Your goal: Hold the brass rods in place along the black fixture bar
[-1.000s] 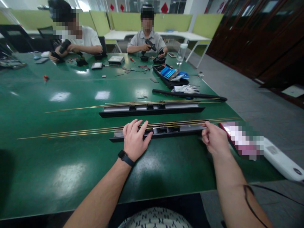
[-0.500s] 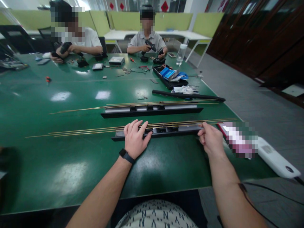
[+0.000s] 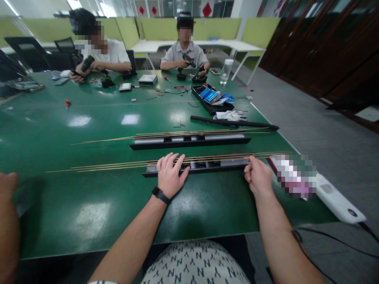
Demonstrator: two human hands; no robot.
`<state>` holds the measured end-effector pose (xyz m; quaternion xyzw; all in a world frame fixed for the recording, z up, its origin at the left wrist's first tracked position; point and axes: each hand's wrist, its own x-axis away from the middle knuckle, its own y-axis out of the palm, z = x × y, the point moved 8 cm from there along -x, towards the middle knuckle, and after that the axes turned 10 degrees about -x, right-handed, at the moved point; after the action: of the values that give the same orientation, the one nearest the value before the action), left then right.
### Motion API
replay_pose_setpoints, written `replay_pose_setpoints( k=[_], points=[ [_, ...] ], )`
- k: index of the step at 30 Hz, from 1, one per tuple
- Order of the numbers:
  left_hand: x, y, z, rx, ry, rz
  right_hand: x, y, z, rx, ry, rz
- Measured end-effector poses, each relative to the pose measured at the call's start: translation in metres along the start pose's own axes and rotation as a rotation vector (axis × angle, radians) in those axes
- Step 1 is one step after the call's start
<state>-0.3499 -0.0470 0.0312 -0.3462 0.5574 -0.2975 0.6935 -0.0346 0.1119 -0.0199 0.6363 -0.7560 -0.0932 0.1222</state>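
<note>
My left hand point(image 3: 171, 173) lies with spread fingers across the near black channel bar point(image 3: 220, 167) and the thin brass-coloured rods point(image 3: 118, 164) along its top. Parts of both are covered by that hand. At the bar's right end my right hand point(image 3: 260, 175) is closed in a pinch by the rods; what sits between thumb and forefinger is hidden. Dark blocks point(image 3: 202, 163) show inside the bar's pale channel. Farther back lies a similar black channel bar point(image 3: 189, 145), with more thin rods point(image 3: 103, 141) along it.
A white power strip point(image 3: 340, 199) and a blurred pink-white item point(image 3: 296, 179) lie at the right. Behind the bars are a black tube point(image 3: 233, 121), gloves point(image 3: 231, 115) and a black tray point(image 3: 201, 96). Two people work across the table; another person's arm point(image 3: 8, 221) is at left.
The camera view has shifted slightly. Another person's arm has come in at the left edge. My hands keep almost the same places on the near bar.
</note>
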Motion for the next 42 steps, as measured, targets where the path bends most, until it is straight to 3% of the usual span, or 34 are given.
replay_pose_setpoints(
  k=[23,33,42],
  points=[
    [0.002,0.001,-0.002,-0.008,-0.014,0.003,-0.003,-0.008,-0.004,-0.09,0.01,0.057],
    [0.001,0.001,-0.001,0.007,-0.014,0.0,-0.005,-0.009,0.002,-0.07,0.038,0.005],
    [0.001,0.0,-0.001,0.01,-0.016,0.006,0.004,0.008,0.003,-0.032,0.115,-0.136]
  ],
)
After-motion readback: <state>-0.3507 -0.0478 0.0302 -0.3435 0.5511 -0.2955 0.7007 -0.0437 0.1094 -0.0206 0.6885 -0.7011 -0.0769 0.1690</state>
